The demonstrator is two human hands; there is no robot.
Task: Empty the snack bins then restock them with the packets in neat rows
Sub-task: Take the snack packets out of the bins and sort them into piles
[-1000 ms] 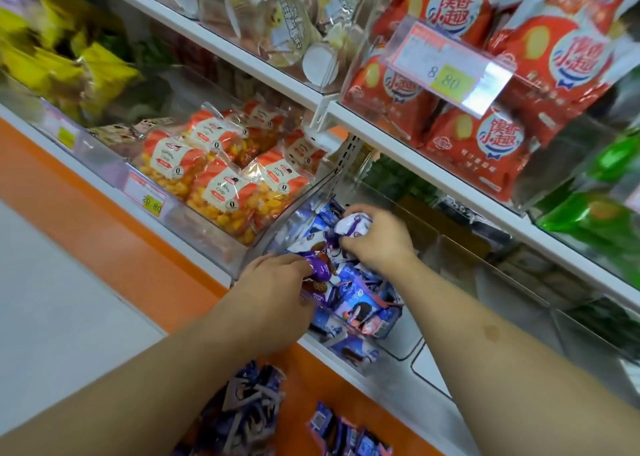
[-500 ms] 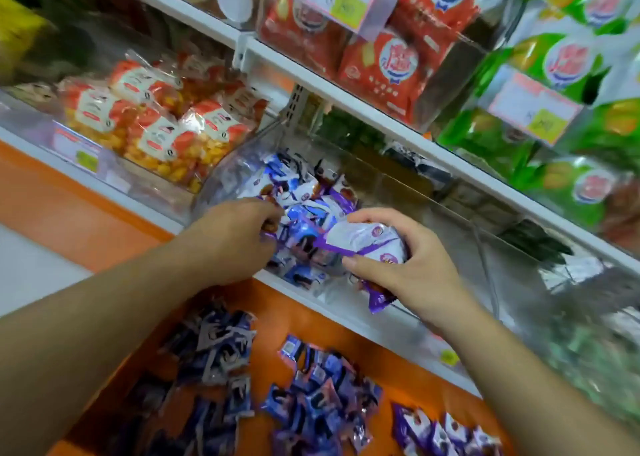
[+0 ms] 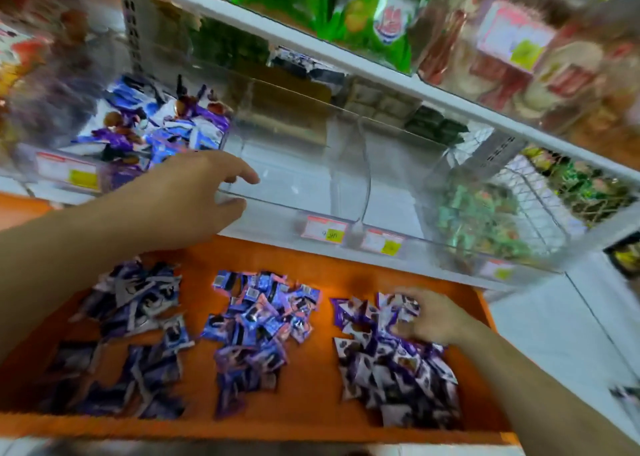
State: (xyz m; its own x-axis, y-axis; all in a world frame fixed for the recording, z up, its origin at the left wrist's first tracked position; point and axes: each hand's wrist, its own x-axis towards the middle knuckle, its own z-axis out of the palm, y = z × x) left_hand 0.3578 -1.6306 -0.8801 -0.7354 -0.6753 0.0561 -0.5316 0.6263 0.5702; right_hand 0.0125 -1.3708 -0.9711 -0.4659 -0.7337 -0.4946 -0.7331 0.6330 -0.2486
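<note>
Half a second earlier right hand held a purple packet at the bin; now down on right pile on orange shelf, fingers curled, grip unclear. Left hand open at bin rim. Mixed packets remained far left; emptying unfinished.

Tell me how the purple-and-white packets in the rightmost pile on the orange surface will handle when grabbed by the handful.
The purple-and-white packets look small and flat, so probably light. Their wrappers appear glossy, so a few may slip from a handful. They lie loosely heaped on the orange surface at all angles, so they will likely slide and scatter when pushed. The right hand rests on the pile; its grip is blurred.
</note>
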